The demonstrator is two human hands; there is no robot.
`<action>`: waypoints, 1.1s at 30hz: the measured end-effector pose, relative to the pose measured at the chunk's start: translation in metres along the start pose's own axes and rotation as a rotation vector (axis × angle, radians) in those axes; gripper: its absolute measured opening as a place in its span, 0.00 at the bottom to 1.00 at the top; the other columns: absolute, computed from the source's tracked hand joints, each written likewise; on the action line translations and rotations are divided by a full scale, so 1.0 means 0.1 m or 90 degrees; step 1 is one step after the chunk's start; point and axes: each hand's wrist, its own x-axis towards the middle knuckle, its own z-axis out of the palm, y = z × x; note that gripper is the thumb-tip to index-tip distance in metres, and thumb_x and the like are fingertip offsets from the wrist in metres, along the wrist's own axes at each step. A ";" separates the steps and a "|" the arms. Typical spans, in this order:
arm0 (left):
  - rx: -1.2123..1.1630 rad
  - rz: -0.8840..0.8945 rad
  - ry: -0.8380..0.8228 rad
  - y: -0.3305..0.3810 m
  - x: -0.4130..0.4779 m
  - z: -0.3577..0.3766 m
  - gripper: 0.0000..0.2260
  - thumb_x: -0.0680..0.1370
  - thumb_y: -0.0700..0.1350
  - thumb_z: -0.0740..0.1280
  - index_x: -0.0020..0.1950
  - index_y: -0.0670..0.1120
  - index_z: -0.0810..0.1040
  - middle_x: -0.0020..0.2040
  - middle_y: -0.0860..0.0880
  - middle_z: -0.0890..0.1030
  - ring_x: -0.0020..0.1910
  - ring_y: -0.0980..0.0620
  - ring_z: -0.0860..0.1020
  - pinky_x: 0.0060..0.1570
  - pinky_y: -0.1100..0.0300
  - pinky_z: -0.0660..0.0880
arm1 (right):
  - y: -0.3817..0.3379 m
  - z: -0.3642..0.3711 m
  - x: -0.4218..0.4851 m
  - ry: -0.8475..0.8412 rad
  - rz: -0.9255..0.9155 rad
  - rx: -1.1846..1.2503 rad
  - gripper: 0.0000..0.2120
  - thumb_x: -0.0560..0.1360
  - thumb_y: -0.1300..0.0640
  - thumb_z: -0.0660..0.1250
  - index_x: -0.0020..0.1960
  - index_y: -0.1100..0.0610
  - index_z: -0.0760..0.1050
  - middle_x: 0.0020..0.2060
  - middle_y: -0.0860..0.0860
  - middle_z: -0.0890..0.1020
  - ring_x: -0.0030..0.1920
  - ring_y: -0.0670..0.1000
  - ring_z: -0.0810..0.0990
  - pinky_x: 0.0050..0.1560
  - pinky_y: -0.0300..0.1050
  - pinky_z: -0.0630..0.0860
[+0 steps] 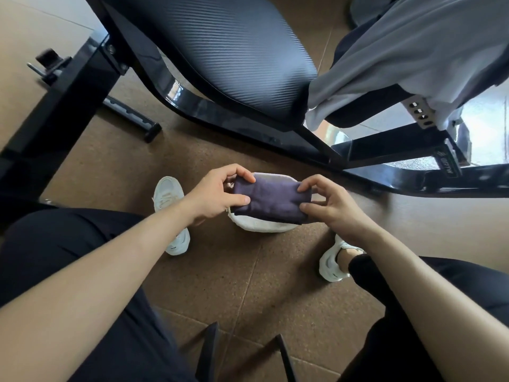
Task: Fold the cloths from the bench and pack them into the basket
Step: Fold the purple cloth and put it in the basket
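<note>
I am holding a folded dark cloth [271, 201] by its two short ends, right over the mouth of the small white basket [259, 226]. The basket is sitting on the brown floor [248, 285] between my white shoes [170, 216]. My left hand [217, 194] is pinching the left end, with the fingers curling over the top edge and the thumb pressing in from the near side. My right hand [330, 205] is pinching the right end the same way, fingertips on the far edge and thumb on the near corner. The cloth is lying flat and level between my hands and is covering most of the basket's opening. I cannot tell whether it is touching the rim or hanging just above it. Beyond the basket, the black padded bench [220, 51] is stretching across the top of my view, and a grey cloth [399, 59] is draping unfolded over its right part.
</note>
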 end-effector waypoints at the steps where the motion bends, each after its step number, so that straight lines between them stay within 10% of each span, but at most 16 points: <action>1: 0.014 -0.014 -0.001 -0.07 0.04 0.02 0.16 0.73 0.34 0.74 0.57 0.48 0.79 0.58 0.54 0.80 0.58 0.57 0.78 0.51 0.63 0.78 | 0.07 0.02 0.08 -0.003 0.030 0.006 0.13 0.76 0.69 0.69 0.54 0.53 0.76 0.57 0.58 0.77 0.49 0.65 0.83 0.48 0.62 0.82; 5: 0.049 -0.093 0.020 -0.41 0.31 0.15 0.16 0.74 0.35 0.74 0.58 0.48 0.79 0.58 0.53 0.78 0.57 0.56 0.77 0.47 0.65 0.75 | 0.43 0.09 0.49 -0.030 0.154 0.033 0.14 0.74 0.71 0.70 0.53 0.54 0.76 0.58 0.59 0.77 0.54 0.60 0.82 0.45 0.49 0.83; 12: 0.001 -0.209 0.110 -1.34 0.87 0.55 0.15 0.73 0.32 0.73 0.55 0.47 0.79 0.56 0.51 0.79 0.59 0.50 0.76 0.52 0.64 0.75 | 1.27 0.21 1.20 -0.004 0.233 0.009 0.15 0.72 0.68 0.74 0.53 0.52 0.79 0.58 0.52 0.74 0.60 0.58 0.77 0.49 0.55 0.85; 19: -0.016 -0.255 0.211 -1.87 1.36 0.95 0.14 0.75 0.38 0.74 0.58 0.50 0.76 0.52 0.60 0.75 0.49 0.65 0.73 0.43 0.70 0.70 | 2.00 0.30 1.96 0.094 0.156 -0.114 0.20 0.73 0.69 0.72 0.61 0.53 0.79 0.57 0.51 0.81 0.62 0.55 0.79 0.65 0.55 0.78; 25: -0.233 -0.349 0.354 -2.04 1.41 1.33 0.14 0.75 0.37 0.74 0.55 0.51 0.76 0.55 0.57 0.78 0.55 0.60 0.77 0.52 0.61 0.76 | 2.27 0.42 2.31 0.163 0.322 0.327 0.34 0.73 0.60 0.76 0.75 0.48 0.67 0.64 0.54 0.78 0.61 0.57 0.80 0.58 0.56 0.81; 33: -0.240 -0.376 0.372 -2.13 1.38 1.44 0.17 0.75 0.41 0.75 0.60 0.53 0.75 0.61 0.55 0.77 0.53 0.62 0.76 0.55 0.62 0.78 | 2.55 0.70 2.34 0.141 0.292 0.407 0.25 0.74 0.71 0.71 0.66 0.52 0.76 0.59 0.57 0.82 0.61 0.60 0.81 0.53 0.59 0.83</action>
